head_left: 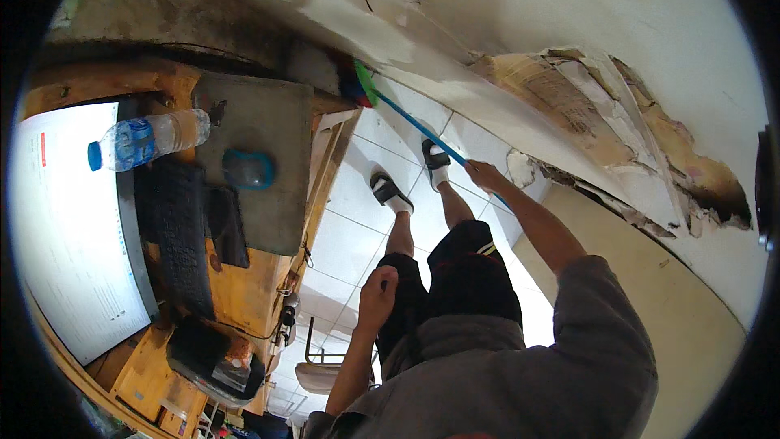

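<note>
Fingers of the right hand (pixel 485 172) wrap the blue handle of a broom (pixel 406 118), whose green head sits low against the foot of the cracked, peeling wall (pixel 569 89), angled so the bristles reach the corner beside the wooden desk (pixel 244 293). Left hand (pixel 379 293) hangs loosely curled near the thigh, holding nothing. Sandalled feet stand on the white tiled floor (pixel 349 219). On the desk lie a water bottle (pixel 150 140), a keyboard (pixel 183 236) and a blue mouse (pixel 249 169).
</note>
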Demonstrator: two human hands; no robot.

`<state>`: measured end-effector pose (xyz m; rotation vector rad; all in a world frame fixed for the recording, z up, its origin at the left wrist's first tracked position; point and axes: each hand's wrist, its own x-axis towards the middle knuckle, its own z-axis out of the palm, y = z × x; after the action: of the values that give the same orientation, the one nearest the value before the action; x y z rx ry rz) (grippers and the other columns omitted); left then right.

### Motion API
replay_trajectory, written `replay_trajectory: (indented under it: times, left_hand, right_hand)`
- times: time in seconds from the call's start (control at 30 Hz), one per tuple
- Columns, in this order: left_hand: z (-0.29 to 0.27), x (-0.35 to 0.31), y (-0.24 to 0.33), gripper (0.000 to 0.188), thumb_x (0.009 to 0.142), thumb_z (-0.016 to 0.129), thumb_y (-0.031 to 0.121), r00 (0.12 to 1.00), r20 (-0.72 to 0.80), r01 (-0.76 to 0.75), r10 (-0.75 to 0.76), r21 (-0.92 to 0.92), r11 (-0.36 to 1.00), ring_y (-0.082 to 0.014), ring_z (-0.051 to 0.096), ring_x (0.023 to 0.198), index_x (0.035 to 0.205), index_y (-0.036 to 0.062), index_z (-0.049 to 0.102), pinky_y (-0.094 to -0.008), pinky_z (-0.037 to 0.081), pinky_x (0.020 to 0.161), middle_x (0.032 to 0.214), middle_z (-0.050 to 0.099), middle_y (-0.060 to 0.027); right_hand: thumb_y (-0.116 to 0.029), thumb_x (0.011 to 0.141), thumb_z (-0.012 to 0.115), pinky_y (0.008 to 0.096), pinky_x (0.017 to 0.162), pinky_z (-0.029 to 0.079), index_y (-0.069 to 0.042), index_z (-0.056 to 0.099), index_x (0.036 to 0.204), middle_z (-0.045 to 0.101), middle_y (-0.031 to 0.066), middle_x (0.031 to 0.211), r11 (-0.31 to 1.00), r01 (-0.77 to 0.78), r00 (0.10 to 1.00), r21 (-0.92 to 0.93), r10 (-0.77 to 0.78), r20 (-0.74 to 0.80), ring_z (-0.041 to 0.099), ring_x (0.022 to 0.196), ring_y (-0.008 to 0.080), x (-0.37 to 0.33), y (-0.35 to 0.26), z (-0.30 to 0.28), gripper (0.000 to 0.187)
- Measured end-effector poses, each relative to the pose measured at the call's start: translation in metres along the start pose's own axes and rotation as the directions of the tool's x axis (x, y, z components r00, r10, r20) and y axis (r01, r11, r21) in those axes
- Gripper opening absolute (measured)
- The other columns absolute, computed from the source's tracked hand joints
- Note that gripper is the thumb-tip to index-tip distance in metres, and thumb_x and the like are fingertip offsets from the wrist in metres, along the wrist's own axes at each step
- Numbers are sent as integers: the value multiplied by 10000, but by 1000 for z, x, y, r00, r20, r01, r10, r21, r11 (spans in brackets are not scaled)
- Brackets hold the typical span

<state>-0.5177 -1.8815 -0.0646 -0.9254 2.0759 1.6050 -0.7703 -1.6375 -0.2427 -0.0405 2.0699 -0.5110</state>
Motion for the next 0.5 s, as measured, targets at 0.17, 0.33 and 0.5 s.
replay_trajectory:
  times: [0.17, 0.33, 0.5]
  left_hand:
    - [-22, 1, 1, 247, 859, 508, 223, 999, 35, -3, 1, 58, 998, -247, 584, 858, 950, -3, 548, -319, 443, 767, 892, 604, -146]
    - [-16, 16, 9, 245, 863, 505, 222, 984, 174, -43, 27, 88, 995, -247, 583, 857, 945, -5, 548, -315, 441, 768, 891, 604, -146]
    - [-25, 20, -8, 244, 860, 512, 221, 981, 181, -87, 68, 100, 991, -237, 584, 844, 944, -6, 547, -308, 440, 763, 882, 601, -144]
  right_hand:
    - [-421, 853, 399, 444, 720, 479, -176, 486, 1187, 607, 227, 803, 995, 94, 977, -33, -99, -190, 590, 768, 391, -87, -11, 2, 423]
    - [-372, 863, 387, 460, 750, 459, -173, 499, 1158, 601, 219, 873, 961, 232, 917, -148, -267, -295, 571, 827, 405, 11, -43, 64, 373]
    - [-328, 872, 370, 439, 701, 475, -108, 516, 1106, 599, 196, 868, 985, 164, 968, -53, -171, -186, 577, 803, 371, 28, -44, 90, 352]
